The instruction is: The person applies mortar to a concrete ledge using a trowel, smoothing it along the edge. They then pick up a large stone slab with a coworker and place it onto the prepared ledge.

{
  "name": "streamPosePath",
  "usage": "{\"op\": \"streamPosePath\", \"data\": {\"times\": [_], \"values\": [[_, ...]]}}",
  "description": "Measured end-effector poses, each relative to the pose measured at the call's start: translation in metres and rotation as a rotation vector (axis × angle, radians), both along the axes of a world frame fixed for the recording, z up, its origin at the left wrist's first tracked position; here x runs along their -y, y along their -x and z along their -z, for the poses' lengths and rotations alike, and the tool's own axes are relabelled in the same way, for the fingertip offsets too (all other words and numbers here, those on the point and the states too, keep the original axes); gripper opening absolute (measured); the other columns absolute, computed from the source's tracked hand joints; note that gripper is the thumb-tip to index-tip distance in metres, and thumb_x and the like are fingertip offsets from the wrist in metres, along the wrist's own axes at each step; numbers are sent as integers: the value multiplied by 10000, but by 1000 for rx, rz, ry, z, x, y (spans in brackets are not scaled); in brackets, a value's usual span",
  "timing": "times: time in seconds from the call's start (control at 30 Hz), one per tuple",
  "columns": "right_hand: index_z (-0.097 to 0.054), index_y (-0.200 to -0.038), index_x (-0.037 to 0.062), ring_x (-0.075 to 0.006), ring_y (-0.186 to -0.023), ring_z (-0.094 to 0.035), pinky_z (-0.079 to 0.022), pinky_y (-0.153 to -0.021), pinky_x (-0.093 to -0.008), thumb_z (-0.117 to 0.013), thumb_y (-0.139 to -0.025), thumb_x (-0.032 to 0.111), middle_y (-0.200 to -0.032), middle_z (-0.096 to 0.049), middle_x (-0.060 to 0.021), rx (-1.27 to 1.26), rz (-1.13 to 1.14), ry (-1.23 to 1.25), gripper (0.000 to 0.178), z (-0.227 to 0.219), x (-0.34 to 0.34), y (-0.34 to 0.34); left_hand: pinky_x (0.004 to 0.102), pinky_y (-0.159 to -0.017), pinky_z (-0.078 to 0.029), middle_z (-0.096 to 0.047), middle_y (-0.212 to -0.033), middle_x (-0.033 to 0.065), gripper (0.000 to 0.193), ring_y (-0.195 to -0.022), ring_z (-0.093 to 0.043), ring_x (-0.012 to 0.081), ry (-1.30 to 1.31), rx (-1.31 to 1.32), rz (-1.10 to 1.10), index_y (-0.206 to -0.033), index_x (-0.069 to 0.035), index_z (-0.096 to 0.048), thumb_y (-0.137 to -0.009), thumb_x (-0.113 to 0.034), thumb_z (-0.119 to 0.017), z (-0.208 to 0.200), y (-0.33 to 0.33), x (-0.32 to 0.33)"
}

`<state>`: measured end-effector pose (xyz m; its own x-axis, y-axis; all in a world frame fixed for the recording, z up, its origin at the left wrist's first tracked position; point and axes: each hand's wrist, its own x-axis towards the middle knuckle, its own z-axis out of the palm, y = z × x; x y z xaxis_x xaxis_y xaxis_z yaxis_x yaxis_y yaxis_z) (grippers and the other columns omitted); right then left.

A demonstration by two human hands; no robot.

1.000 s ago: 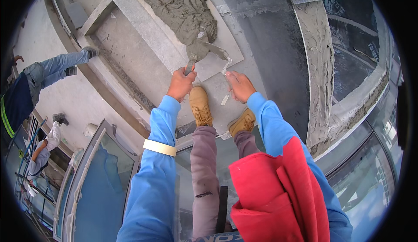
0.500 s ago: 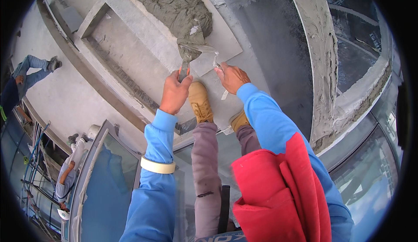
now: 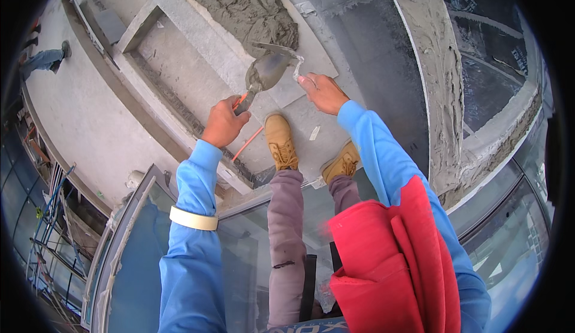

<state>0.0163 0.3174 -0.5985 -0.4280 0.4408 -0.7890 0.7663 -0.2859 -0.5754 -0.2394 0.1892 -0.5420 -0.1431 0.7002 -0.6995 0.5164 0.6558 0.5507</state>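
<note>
My left hand [image 3: 224, 122] is closed round the handle of a round-bladed trowel [image 3: 268, 71], its grey blade smeared with mortar near the neck. My right hand [image 3: 326, 94] grips a second trowel, a pointing trowel [image 3: 277, 48] seen nearly edge-on, with mortar caked on its bent neck. The two blades meet or overlap in front of me; whether they touch I cannot tell. Just beyond them a heap of wet grey mortar [image 3: 239, 9] lies on a pale board [image 3: 311, 51].
My tan boots [image 3: 280, 138] stand below the board, near an orange cord [image 3: 247, 144]. A mortar-coated ledge [image 3: 440, 81] runs along the right. Framed recesses [image 3: 173, 57] lie left, glass panels [image 3: 138, 255] nearer. Another person's legs [image 3: 45, 61] show at far left; scaffolding [image 3: 51, 213] stands below.
My left hand has moved left and the round blade now faces up with less mortar on it. My right hand has shifted slightly right. One person at lower left has left the view.
</note>
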Motion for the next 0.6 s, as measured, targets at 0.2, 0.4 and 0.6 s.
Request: {"op": "streamPosePath", "data": {"times": [0.2, 0.4, 0.6], "values": [[-621, -1193, -24, -451, -1115, -614, -463, -967, -486, -469, -1046, 479, -1149, -661, -293, -48, -120, 7, 545, 6, 25, -7, 421, -708, -500, -641, -770, 193, 397, -701, -632, 296, -14, 1, 125, -1142, 54, -669, -828, -183, -723, 0, 7, -19], [-593, -1029, -10, -487, -929, -613, -467, -841, -521, -470, -1051, 447, -945, -672, -276, -34, -95, -149, 474, 28, 38, -9, 460, -763, -522, -673, -809, 258, 369, -800, -683, 405, 34, 15, 105, -1099, 56, -685, -837, -201, -719, -15, -1, -40], [-597, -989, -4, -237, -600, -608, -501, -610, -402, -463, -1057, 450, -739, -613, -136, -24, 258, -148, 478, 45, 8, -5, 414, -687, -500, -640, -747, 182, 348, -698, -638, 289, -3, 12, -43, -1088, 55, -673, -876, -219, -702, -28, -15, -14]]}}
